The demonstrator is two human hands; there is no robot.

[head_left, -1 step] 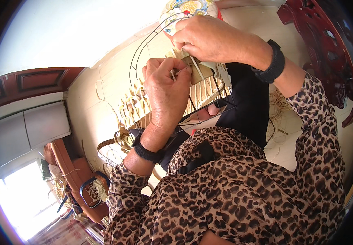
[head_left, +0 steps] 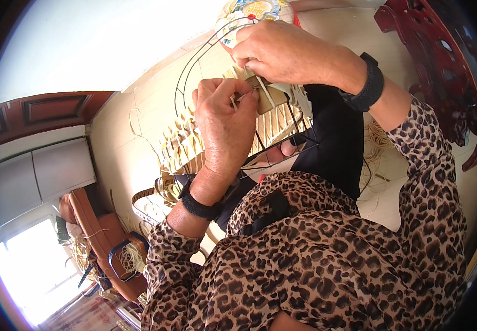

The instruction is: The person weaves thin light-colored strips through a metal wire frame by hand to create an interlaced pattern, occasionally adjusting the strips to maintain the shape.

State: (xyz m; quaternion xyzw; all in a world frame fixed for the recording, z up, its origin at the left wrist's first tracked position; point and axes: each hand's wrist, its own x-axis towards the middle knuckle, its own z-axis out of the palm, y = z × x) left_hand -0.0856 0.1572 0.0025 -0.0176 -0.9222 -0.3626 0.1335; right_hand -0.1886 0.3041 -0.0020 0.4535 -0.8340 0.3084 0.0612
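Note:
In front of me is a woven piece (head_left: 186, 143) of pale, flat strips on a black wire frame, with its strip ends standing up in a row. My left hand (head_left: 224, 113) is closed in a pinch on a thin pale strip at its upper edge. Close by on the right, my right hand (head_left: 280, 52) has its fingers pressed together at the same edge; what they hold is mostly hidden. Between and below the hands lies a flat tan panel (head_left: 274, 103), crossed by one pale strip. The piece rests against my dark-trousered legs.
A round container or stool (head_left: 260, 10) with a flowered top stands beyond my right hand. Dark red carved furniture (head_left: 440, 60) is at the right. Loose strips (head_left: 378, 137) lie coiled on the floor. More strips (head_left: 132, 258) sit on a brown seat (head_left: 97, 234) at the left.

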